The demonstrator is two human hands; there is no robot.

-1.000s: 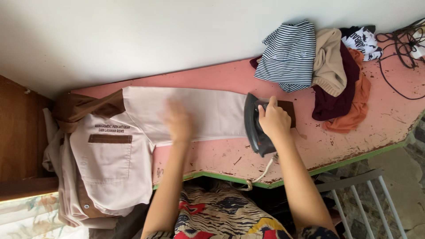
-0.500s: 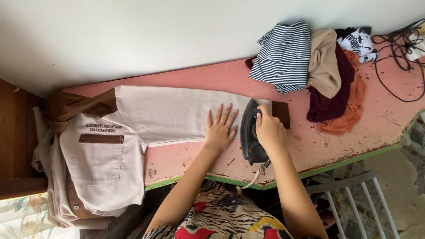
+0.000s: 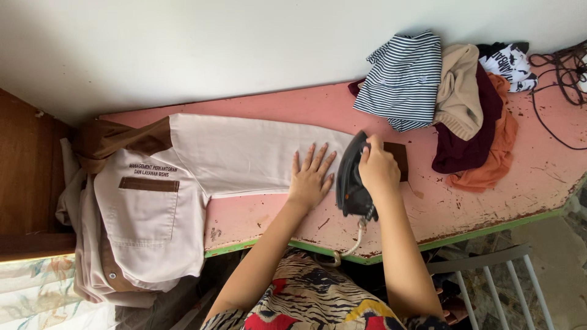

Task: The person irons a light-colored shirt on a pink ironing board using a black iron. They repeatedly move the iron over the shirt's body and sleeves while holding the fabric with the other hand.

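A beige shirt [image 3: 153, 201] with brown collar and pocket trim lies on a pink table [image 3: 538, 165], its long sleeve [image 3: 244, 156] stretched to the right. My left hand [image 3: 312, 176] rests flat on the sleeve with fingers spread, just left of the iron. My right hand [image 3: 379, 168] grips the handle of a black iron [image 3: 350, 180], which sits on the sleeve near its brown cuff [image 3: 398, 157]. The iron's white cord [image 3: 354, 238] drops over the table's front edge.
A pile of clothes at the back right holds a striped shirt [image 3: 403, 79], a tan garment [image 3: 458, 91], maroon and orange pieces [image 3: 489, 146]. Black cables [image 3: 559, 73] lie at the far right. A wooden panel [image 3: 27, 177] stands left; a grey rack [image 3: 489, 275] below right.
My left hand slid right along the sleeve and settled flat beside the iron. The iron stayed near the cuff, shifting only slightly.
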